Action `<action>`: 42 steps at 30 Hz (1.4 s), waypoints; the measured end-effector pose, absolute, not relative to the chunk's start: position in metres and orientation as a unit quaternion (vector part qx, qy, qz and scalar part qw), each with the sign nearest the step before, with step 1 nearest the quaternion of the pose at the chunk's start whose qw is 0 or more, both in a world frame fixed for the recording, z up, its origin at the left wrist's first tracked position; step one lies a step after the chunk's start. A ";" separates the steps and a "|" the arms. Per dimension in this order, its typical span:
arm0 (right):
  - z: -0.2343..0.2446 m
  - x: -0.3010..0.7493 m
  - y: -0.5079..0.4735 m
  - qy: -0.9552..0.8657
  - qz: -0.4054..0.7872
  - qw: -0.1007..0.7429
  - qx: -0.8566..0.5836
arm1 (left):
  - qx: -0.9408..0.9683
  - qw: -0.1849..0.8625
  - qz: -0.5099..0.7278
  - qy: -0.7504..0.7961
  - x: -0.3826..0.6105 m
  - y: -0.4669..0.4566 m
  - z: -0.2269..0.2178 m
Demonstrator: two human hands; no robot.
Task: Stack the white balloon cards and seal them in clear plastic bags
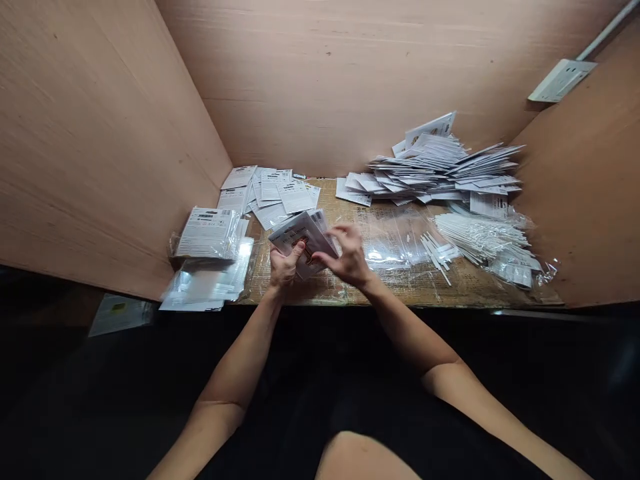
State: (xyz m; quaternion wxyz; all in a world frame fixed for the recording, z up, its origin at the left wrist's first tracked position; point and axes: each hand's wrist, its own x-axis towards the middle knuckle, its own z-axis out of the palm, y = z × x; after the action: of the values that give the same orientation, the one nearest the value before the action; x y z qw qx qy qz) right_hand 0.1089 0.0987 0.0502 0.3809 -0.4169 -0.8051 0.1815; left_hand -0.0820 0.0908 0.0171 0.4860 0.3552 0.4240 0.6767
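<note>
- Head view, lower middle of the frame: the left hand [286, 265] closes on a printed paper packet [303, 239], thumb pressed on its face.
- Just right of it, the right hand [349, 256] pinches the packet's right edge, fingers curled.
- Upper right: a heap of white packets [430, 167].
- Left of the hands: loose white sheets [273, 193] and clear plastic bags [207, 280].
- Right of the hands: bundled white sticks [480, 237].

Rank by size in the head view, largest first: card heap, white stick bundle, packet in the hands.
1. Card heap
2. White stick bundle and packet, unranked: they look similar; the packet sits nearer the camera.
</note>
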 end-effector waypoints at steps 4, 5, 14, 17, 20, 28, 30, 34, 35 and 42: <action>0.030 0.147 0.132 -0.709 0.429 0.403 -0.389 | 0.458 0.496 0.617 0.406 -0.078 0.094 0.008; 0.021 0.150 0.134 -0.706 0.479 0.373 -0.365 | 0.468 0.506 0.598 0.409 -0.076 0.095 0.004; 0.014 0.142 0.088 -0.701 0.399 0.401 -0.435 | 0.446 0.546 0.576 0.414 -0.063 0.095 -0.009; 0.033 0.139 0.075 -0.692 0.266 0.408 -0.533 | 0.449 0.506 0.612 0.409 -0.049 0.096 0.008; 0.044 0.129 0.075 -0.695 0.088 0.336 -0.629 | 0.453 0.450 0.660 0.395 -0.021 0.086 0.028; 0.051 0.104 0.072 -0.818 -0.012 0.205 -0.537 | 0.360 0.427 0.703 0.440 0.000 0.098 0.035; 0.054 0.116 0.075 -0.833 0.026 0.244 -0.496 | 0.392 0.392 0.701 0.449 -0.025 0.111 0.034; 0.038 0.147 0.091 -0.753 0.164 0.426 -0.475 | 0.576 0.327 0.577 0.478 -0.074 0.113 0.029; 0.029 0.152 0.095 -0.732 0.223 0.451 -0.459 | 0.606 0.346 0.538 0.474 -0.078 0.109 0.024; -0.018 0.147 0.091 -0.662 0.456 0.434 -0.408 | 0.515 0.314 0.624 0.497 -0.036 0.081 -0.030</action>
State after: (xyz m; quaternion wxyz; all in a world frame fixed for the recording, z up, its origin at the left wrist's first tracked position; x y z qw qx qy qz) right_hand 0.1470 0.0910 -0.0178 0.4337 -0.4075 -0.6620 0.4556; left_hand -0.0360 0.0807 -0.0302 0.3139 0.5152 0.4969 0.6238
